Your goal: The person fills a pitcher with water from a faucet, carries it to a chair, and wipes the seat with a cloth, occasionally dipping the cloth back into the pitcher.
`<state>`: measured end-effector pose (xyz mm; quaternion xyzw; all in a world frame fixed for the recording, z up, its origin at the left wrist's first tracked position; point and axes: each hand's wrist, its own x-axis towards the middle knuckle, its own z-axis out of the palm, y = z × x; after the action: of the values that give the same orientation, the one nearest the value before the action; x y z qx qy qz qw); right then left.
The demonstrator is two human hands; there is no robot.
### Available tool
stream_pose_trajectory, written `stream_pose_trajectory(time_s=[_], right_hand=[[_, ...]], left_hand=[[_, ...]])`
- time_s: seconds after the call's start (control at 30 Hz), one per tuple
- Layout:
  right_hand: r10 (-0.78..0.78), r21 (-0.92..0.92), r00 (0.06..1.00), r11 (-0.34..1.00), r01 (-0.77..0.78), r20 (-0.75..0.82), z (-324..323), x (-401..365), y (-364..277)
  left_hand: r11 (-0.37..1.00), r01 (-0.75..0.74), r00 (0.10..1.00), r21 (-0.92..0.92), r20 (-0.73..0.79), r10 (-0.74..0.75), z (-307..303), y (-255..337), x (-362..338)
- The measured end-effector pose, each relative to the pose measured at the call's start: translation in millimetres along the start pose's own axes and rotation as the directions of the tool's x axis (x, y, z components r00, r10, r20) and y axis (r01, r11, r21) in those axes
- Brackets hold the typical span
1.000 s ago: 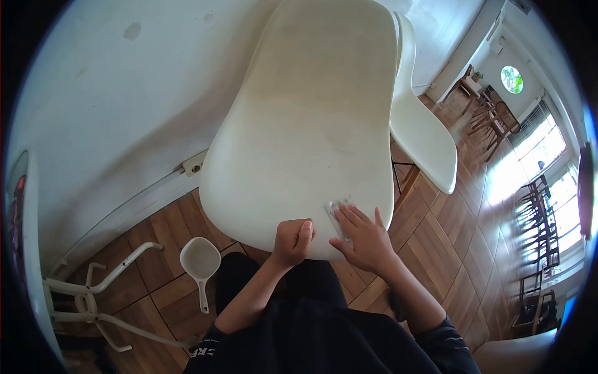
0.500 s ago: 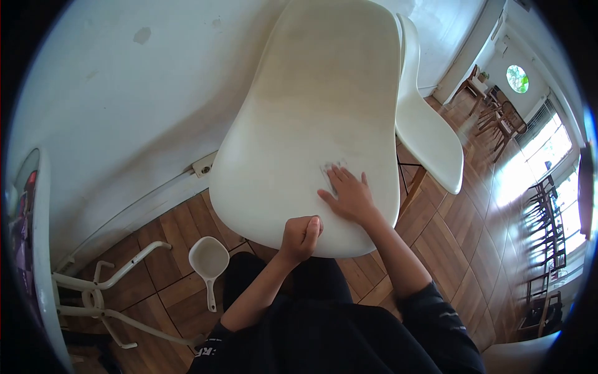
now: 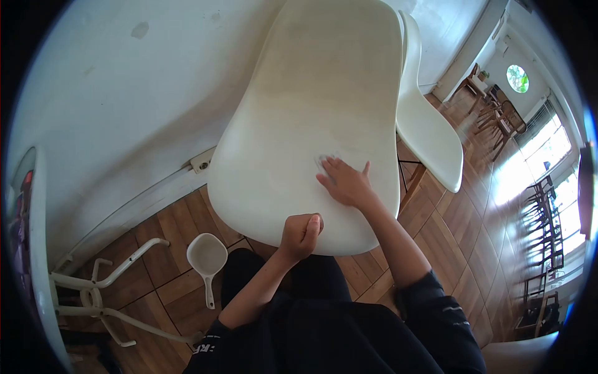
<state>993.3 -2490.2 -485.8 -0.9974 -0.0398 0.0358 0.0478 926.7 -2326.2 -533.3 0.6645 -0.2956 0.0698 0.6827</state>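
A cream-white molded chair [image 3: 280, 162] fills the middle of the head view, its backrest toward the top, with brownish smudging on the upper part. My right hand [image 3: 346, 181] lies on the seat, palm down with the fingers spread, beside a small whitish wet-looking patch at its fingertips. Near the seat's front edge my left hand [image 3: 301, 237] is closed in a fist, thumb on top; what it holds, if anything, is hidden.
A white dipper [image 3: 207, 255] rests on the wooden floor at the lower left, beside a white metal stand [image 3: 93, 298]. Another white chair [image 3: 430, 131] stands behind on the right. A wall socket [image 3: 200, 163] is on the left; wooden chairs [image 3: 501, 124] are farther off.
My right hand has shifted slightly up and to the left on the seat. My left fist stays almost where it was.
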Motion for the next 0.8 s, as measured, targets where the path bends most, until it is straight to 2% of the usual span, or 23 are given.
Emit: stream_pose_trajectory(time_s=[0.17, 0.23, 0.4, 0.53, 0.67, 0.8], right_hand=[[0.001, -0.058, 0.996, 0.998, -0.006, -0.093, 10.1, 2.0, -2.6], [-0.054, -0.001, 0.996, 0.999, 0.054, -0.065, 7.4, -28.8, -6.5], [-0.145, -0.038, 0.987, 0.989, 0.142, -0.075, -1.8, -112.6, -16.3], [-0.101, -0.035, 0.995, 0.994, 0.102, 0.023, -5.2, -84.8, -16.7], [-0.064, 0.003, 0.995, 0.998, 0.064, -0.081, 11.4, -9.1, -14.0], [-0.01, -0.005, 1.0, 1.0, 0.01, -0.002, 7.8, 35.2, -19.3]], left_hand=[[1.0, 0.018, 1.0, -0.007, -0.02, -0.018, 1.0, -0.8, -1.7], [1.0, 0.025, 0.999, 0.0, -0.039, -0.025, 2.2, -3.5, 0.3], [1.0, -0.009, 0.999, -0.016, -0.042, 0.008, 3.0, -4.5, -0.8], [0.999, 0.028, 1.0, -0.019, -0.009, -0.028, 0.6, -2.7, -4.3], [0.999, 0.016, 1.0, -0.03, -0.01, -0.016, -1.4, -2.7, -2.0], [0.999, 0.015, 1.0, -0.037, -0.012, -0.015, -1.8, -1.4, -0.9]])
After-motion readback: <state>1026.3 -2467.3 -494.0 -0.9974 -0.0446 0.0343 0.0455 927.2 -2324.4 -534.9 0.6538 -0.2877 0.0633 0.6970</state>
